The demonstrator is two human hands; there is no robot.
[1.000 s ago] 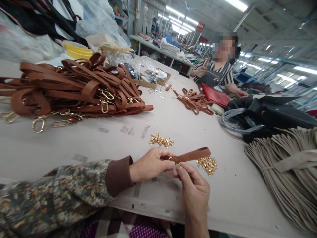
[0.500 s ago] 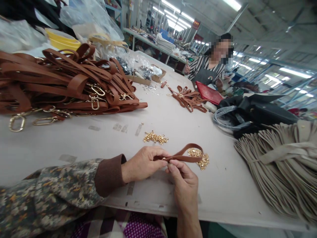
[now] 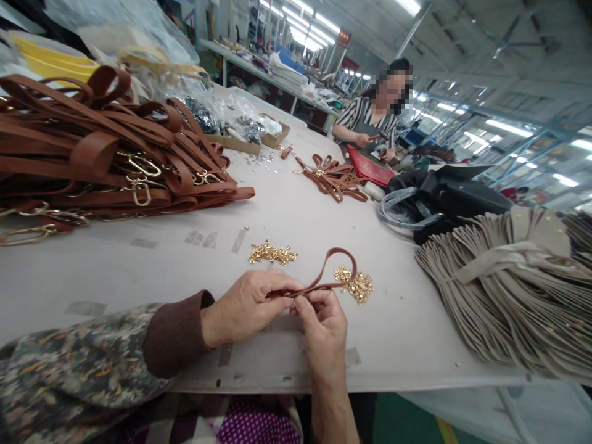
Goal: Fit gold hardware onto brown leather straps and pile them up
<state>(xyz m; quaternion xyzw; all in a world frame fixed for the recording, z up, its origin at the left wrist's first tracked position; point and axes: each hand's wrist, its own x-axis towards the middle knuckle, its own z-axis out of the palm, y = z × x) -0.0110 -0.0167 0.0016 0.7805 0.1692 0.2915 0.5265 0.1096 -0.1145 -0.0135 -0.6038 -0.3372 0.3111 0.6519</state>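
Near the table's front edge, a brown leather strap (image 3: 354,271) is bent into a loop. My left hand (image 3: 252,302) pinches the strap's ends from the left, thumb below and fingers above. From the right, my right hand (image 3: 324,317) grips the same strap with thumb and fingertips, close against the left fingertips. Any small fitting between the fingertips is hidden. Just beyond the left hand lies a small heap of gold metal pieces (image 3: 272,253). A second heap of gold pieces (image 3: 358,287) sits behind and right of the loop.
A big pile of brown straps with gold clasps (image 3: 152,154) covers the left side. Bundled grey-beige strips (image 3: 499,290) and a black bag (image 3: 444,197) stand on the right. Farther back are more brown straps (image 3: 330,179), a red item (image 3: 370,168) and a co-worker (image 3: 370,117).
The view has turned right, so everything sits further left. The strap's loop stands up rounder than before, with both hands still on it. The co-worker's hands have come into view.
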